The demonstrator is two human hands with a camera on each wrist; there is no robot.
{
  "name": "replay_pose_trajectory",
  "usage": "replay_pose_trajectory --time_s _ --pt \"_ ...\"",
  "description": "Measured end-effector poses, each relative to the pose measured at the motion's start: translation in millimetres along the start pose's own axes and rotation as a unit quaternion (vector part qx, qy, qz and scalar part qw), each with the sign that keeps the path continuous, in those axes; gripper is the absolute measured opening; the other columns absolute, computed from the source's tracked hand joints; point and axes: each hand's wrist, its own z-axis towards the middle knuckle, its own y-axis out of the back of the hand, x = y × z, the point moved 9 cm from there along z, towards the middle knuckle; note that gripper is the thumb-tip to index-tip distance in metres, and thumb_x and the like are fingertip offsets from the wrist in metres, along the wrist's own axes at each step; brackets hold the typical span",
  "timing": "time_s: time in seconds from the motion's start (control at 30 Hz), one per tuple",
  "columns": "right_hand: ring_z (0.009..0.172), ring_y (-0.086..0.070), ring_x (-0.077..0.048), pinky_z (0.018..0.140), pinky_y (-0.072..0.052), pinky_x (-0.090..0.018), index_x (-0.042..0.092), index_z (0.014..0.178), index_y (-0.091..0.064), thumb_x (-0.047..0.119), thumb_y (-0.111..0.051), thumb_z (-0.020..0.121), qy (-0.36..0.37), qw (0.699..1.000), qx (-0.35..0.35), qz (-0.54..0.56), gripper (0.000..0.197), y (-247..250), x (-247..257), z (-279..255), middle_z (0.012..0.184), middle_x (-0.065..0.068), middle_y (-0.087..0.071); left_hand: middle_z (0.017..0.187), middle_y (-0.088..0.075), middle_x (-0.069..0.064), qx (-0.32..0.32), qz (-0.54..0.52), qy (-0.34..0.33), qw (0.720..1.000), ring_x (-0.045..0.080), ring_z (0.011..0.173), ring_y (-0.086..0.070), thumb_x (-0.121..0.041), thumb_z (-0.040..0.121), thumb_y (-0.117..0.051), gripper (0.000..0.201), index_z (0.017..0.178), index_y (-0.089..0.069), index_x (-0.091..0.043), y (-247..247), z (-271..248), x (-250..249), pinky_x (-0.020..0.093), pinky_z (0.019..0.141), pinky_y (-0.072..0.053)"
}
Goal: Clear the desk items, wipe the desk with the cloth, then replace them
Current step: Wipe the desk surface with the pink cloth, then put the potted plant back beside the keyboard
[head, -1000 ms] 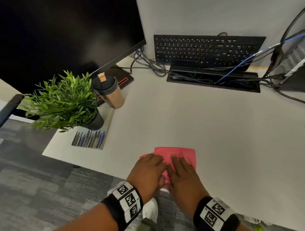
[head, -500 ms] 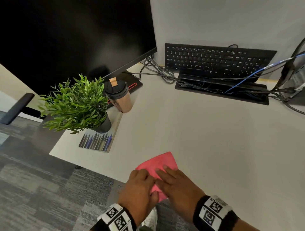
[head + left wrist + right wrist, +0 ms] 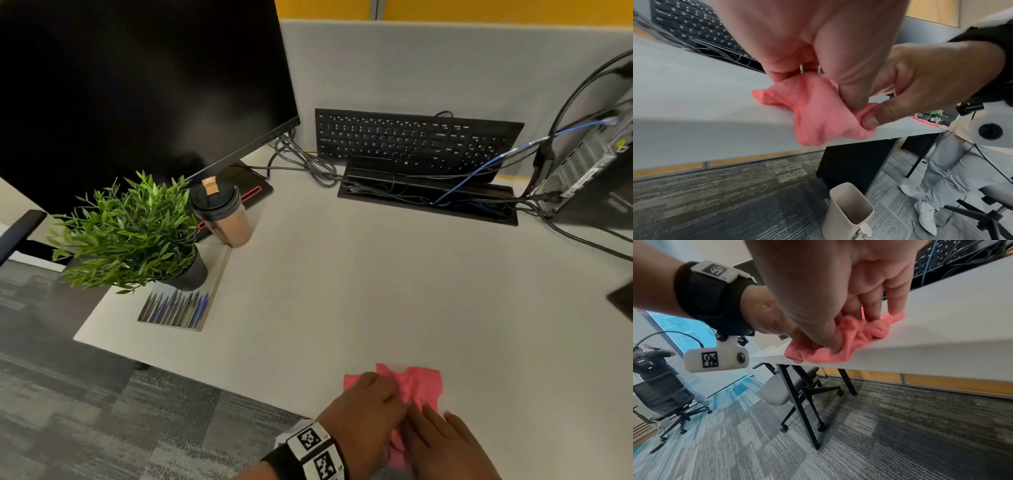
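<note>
A pink cloth (image 3: 423,382) lies bunched at the desk's (image 3: 376,274) near edge, partly hanging over it. My left hand (image 3: 387,394) grips its left part, fingers and thumb curled into the folds. My right hand (image 3: 428,418) is close beside it and pinches the cloth (image 3: 813,110) between thumb (image 3: 871,120) and fingers. In the right wrist view, the fingertips (image 3: 896,311) press the cloth (image 3: 857,335) onto the desktop. A potted plant (image 3: 133,233) and a lidded coffee cup (image 3: 222,212) stand at the left on a notebook (image 3: 181,308).
A dark monitor (image 3: 137,85) fills the back left. A black keyboard (image 3: 411,140) leans on the partition above a cable tray (image 3: 428,202), and a computer tower (image 3: 592,171) stands at the right. A beige bin (image 3: 849,206) stands under the desk, with office chairs (image 3: 785,394) nearby.
The cloth lay flat and folded under both hands; now it is crumpled and drawn over the desk's front edge. Both hands have shifted slightly right.
</note>
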Motion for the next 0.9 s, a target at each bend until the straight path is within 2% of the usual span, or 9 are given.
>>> replay_pose_trajectory --time_s 0.13,0.2,0.27,0.47,0.57,0.67,0.77,0.83,0.9 --pt "0.048 -0.066 -0.017 0.034 -0.045 -0.028 0.024 0.071 -0.078 0.035 -0.051 0.065 -0.041 0.998 0.043 -0.009 0.03 3.9 -12.7 -1.2 0.081 0.003 -0.077 0.115 -0.053 0.015 0.024 -0.036 -0.034 0.999 0.035 0.11 -0.048 -0.011 0.07 -0.062 0.048 0.115 -0.043 -0.014 -3.4 4.0 -8.6 0.046 0.092 -0.049" --pt "0.042 -0.058 -0.019 0.032 -0.042 -0.031 0.026 0.056 -0.071 0.046 -0.052 0.056 -0.053 0.995 0.075 -0.022 0.027 7.4 -17.5 6.4 0.057 0.008 -0.065 0.116 -0.053 0.015 0.015 -0.045 -0.037 0.998 0.035 0.109 -0.05 -0.011 0.069 -0.063 0.05 0.113 -0.041 -0.016 0.2 2.6 -6.0 0.046 0.089 -0.051" --pt "0.044 -0.057 -0.022 0.036 -0.041 -0.031 0.024 0.048 -0.064 0.053 -0.052 0.049 -0.073 0.993 0.087 -0.032 0.032 19.3 -21.6 21.8 0.051 0.007 -0.057 0.116 -0.055 0.012 -0.014 -0.033 -0.023 0.999 0.034 0.108 -0.053 -0.015 0.068 -0.063 0.04 0.106 -0.051 -0.015 11.2 -1.7 2.1 0.044 0.087 -0.052" --pt "0.058 -0.06 -0.016 0.046 -0.045 -0.031 0.031 0.061 -0.066 0.042 -0.045 0.065 -0.07 0.996 0.055 -0.008 0.024 72.8 12.8 95.8 0.065 0.008 -0.064 0.115 -0.059 -0.003 -0.207 -0.015 0.098 0.973 0.018 0.106 -0.056 -0.032 0.075 -0.056 0.032 0.106 -0.059 -0.026 71.1 -42.5 63.3 0.032 0.084 -0.053" --pt "0.06 -0.057 -0.014 0.049 -0.042 -0.029 0.031 0.066 -0.065 0.04 -0.058 0.069 -0.073 0.996 0.055 0.008 0.011 84.1 35.0 135.9 0.064 0.009 -0.06 0.111 -0.059 -0.009 -0.283 -0.061 0.195 0.937 0.008 0.102 -0.054 -0.037 0.081 -0.055 0.031 0.109 -0.063 -0.026 99.8 -79.4 111.9 0.021 0.088 -0.046" --pt "0.078 -0.06 -0.018 0.064 -0.046 -0.032 0.027 0.088 -0.068 0.033 -0.058 0.082 -0.043 0.995 0.06 0.073 0.013 87.2 66.7 178.9 0.082 0.008 -0.063 0.101 -0.059 -0.012 -0.331 -0.122 0.301 0.886 0.004 0.082 -0.055 -0.033 0.085 -0.061 0.023 0.107 -0.064 -0.024 118.1 -123.1 165.7 0.009 0.074 -0.04" --pt "0.103 -0.054 -0.014 0.089 -0.044 -0.028 0.027 0.118 -0.059 0.035 -0.047 0.093 -0.025 0.979 0.098 0.177 0.029 71.2 97.0 225.0 0.11 0.007 -0.059 0.091 -0.062 -0.004 -0.377 -0.155 0.406 0.818 0.01 0.073 -0.058 -0.027 0.085 -0.065 0.013 0.096 -0.065 -0.02 130.4 -171.8 215.1 0.018 0.068 -0.045" --pt "0.103 -0.055 -0.014 0.09 -0.044 -0.026 0.026 0.121 -0.058 0.034 -0.052 0.091 -0.019 0.968 0.111 0.223 0.031 61.2 117.0 256.5 0.115 0.005 -0.06 0.087 -0.065 0.001 -0.392 -0.158 0.444 0.79 0.016 0.072 -0.06 -0.024 0.084 -0.066 0.007 0.087 -0.065 -0.019 138.3 -196.3 238.6 0.026 0.069 -0.049" --pt "0.104 -0.057 -0.016 0.09 -0.045 -0.027 0.025 0.124 -0.057 0.031 -0.056 0.09 -0.019 0.964 0.119 0.238 0.034 53.3 133.1 282.4 0.118 0.002 -0.062 0.082 -0.064 0.003 -0.388 -0.133 0.459 0.788 0.021 0.072 -0.06 -0.025 0.082 -0.067 0.007 0.084 -0.065 -0.018 145.5 -207.9 255.0 0.028 0.067 -0.048"
